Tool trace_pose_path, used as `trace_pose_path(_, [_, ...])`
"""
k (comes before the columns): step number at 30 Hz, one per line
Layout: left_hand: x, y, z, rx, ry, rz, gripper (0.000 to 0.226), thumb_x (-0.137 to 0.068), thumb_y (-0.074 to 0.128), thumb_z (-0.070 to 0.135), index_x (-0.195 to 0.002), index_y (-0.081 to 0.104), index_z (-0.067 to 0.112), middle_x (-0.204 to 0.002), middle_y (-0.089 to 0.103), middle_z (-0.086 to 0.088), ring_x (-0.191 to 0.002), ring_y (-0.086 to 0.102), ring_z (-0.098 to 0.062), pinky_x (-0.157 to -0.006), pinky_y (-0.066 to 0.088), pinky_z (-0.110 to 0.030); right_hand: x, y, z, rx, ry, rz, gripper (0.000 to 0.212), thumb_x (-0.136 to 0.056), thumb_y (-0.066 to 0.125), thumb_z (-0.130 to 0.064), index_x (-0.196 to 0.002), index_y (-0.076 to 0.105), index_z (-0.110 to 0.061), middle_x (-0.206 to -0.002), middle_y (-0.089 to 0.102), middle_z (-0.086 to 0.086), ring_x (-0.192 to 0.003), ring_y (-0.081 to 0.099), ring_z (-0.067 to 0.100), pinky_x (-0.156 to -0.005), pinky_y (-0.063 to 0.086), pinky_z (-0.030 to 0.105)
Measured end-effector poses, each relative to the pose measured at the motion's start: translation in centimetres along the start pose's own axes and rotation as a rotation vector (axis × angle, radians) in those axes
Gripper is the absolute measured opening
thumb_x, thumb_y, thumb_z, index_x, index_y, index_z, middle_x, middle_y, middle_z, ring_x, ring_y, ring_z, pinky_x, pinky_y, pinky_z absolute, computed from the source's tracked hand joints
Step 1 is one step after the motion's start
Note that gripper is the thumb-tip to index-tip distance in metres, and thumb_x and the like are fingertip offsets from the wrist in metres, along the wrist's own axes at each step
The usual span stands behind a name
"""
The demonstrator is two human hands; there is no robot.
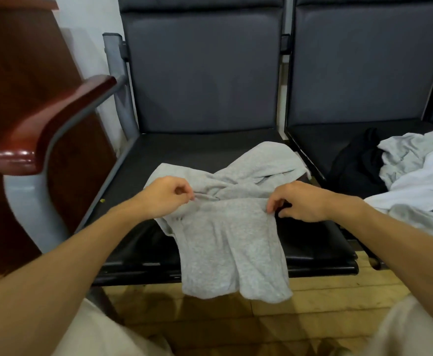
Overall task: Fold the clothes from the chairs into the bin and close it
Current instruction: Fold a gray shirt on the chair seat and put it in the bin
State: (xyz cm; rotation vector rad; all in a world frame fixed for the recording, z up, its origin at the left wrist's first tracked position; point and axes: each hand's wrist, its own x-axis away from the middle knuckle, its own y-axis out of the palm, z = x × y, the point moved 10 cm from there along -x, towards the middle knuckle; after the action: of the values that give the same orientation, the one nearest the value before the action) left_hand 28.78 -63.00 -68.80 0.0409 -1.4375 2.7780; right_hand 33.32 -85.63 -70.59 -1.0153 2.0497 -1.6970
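Grey shirt (230, 235): I'm pinching it with left hand (162, 197) and right hand (302, 201).
Next chair (320, 142): clothes pile (415, 181) is lying close beside.

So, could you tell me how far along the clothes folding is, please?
Early: nothing folded shows yet. The left hand and right hand pinch the grey garment draped over the left seat. A clothes pile waits on the right seat.
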Motion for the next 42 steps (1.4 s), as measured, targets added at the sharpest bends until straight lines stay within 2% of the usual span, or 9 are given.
trace_pose_path(5, [1.0, -2.1, -3.2, -0.264, -0.012, -0.057, 0.022, -0.092, 0.055, 0.011, -0.091, 0.066, 0.03, -0.093, 0.063, 0.014, -0.083, 0.056, 0.001, -0.07, 0.039, -0.009, -0.9, 0.4, -0.1, 0.003, -0.009, -0.024, 0.02, -0.09, 0.065, -0.012, -0.107, 0.07, -0.022, -0.1, 0.064, -0.009, -0.085, 0.058, 0.002, -0.076, 0.043, 0.009])
trace_pose_path(9, [1.8, -1.8, -4.2, -0.379, 0.008, -0.209, 0.024, -0.089, 0.061, 0.011, -0.096, 0.064, 0.034, -0.102, 0.062, 0.014, -0.093, 0.055, -0.001, -0.085, 0.044, -0.019, -2.1, 0.3, -0.7, 0.057, -0.049, -0.025, 0.017, -0.09, 0.064, -0.014, -0.098, 0.074, -0.025, -0.085, 0.057, -0.021, -0.074, 0.051, -0.004, -0.068, 0.037, 0.004])
trace_pose_path(15, [2.7, 0.6, -5.1, -0.378, 0.006, -0.401, 0.031, -0.094, 0.061, 0.023, -0.124, 0.059, 0.031, -0.118, 0.053, 0.02, -0.111, 0.045, 0.001, -0.094, 0.032, -0.015, -2.1, 0.4, -0.3, 0.058, -0.059, -0.073, 0.025, -0.085, 0.069, -0.009, -0.102, 0.072, -0.026, -0.097, 0.057, -0.016, -0.09, 0.055, 0.003, -0.08, 0.043, 0.01])
trace_pose_path(19, [2.1, 0.6, -5.5, -0.342, 0.001, -0.352, 0.023, -0.092, 0.063, 0.023, -0.113, 0.063, 0.033, -0.114, 0.057, 0.018, -0.109, 0.049, -0.001, -0.093, 0.036, -0.018, -2.1, 0.0, 0.3, 0.043, -0.019, -0.02, 0.014, -0.084, 0.073, -0.019, -0.094, 0.074, -0.029, -0.091, 0.058, -0.016, -0.087, 0.056, 0.005, -0.077, 0.043, 0.012])
trace_pose_path(26, [1.8, 0.7, -3.8, -0.283, 0.06, -0.283, 0.012, -0.088, 0.069, 0.022, -0.1, 0.068, 0.024, -0.095, 0.057, 0.014, -0.09, 0.054, -0.007, -0.081, 0.045, -0.019, -2.1, 0.6, -0.5, 0.113, -0.057, -0.063, 0.009, -0.089, 0.065, -0.015, -0.089, 0.072, -0.02, -0.093, 0.054, -0.011, -0.092, 0.054, 0.009, -0.088, 0.049, 0.028])
trace_pose_path(32, [1.6, -0.9, -2.3, -0.025, 0.063, -0.175, 0.013, -0.094, 0.06, 0.017, -0.092, 0.063, 0.029, -0.09, 0.065, 0.008, -0.079, 0.061, -0.001, -0.074, 0.053, -0.02, -1.7, -0.6, -0.6, 0.033, -0.063, 0.004, 0.02, -0.091, 0.056, -0.007, -0.099, 0.069, -0.018, -0.086, 0.057, -0.014, -0.091, 0.052, 0.007, -0.081, 0.041, 0.013])
trace_pose_path(35, [1.6, -1.2, -1.9, 0.035, 0.059, -0.146, 0.015, -0.095, 0.059, 0.014, -0.093, 0.062, 0.028, -0.087, 0.065, 0.006, -0.077, 0.063, -0.002, -0.072, 0.055, -0.02, -1.6, -1.8, -0.3, -0.072, -0.031, 0.101, 0.026, -0.092, 0.05, -0.004, -0.09, 0.062, -0.026, -0.085, 0.065, -0.004, -0.086, 0.061, 0.013, -0.078, 0.047, 0.019])
trace_pose_path(37, [1.8, -0.7, -2.2, -0.017, 0.06, -0.207, 0.015, -0.092, 0.063, 0.015, -0.096, 0.065, 0.029, -0.094, 0.066, 0.008, -0.084, 0.062, 0.0, -0.079, 0.054, -0.021, -1.5, -2.3, 0.2, -0.107, -0.006, 0.156, 0.028, -0.094, 0.045, -0.005, -0.088, 0.056, -0.031, -0.078, 0.067, -0.004, -0.077, 0.063, 0.014, -0.075, 0.051, 0.031])
trace_pose_path(42, [3.0, -0.6, -5.6, -0.201, -0.041, -0.374, 0.045, -0.081, 0.075, 0.015, -0.116, 0.058, 0.038, -0.122, 0.046, 0.014, -0.116, 0.044, -0.004, -0.103, 0.038, -0.026, -1.0, -3.6, 1.0, -0.108, 0.028, 0.279, 0.019, -0.1, 0.04, -0.01, -0.096, 0.051, -0.026, -0.063, 0.056, -0.007, -0.054, 0.046, 0.007, -0.056, 0.034, 0.021])
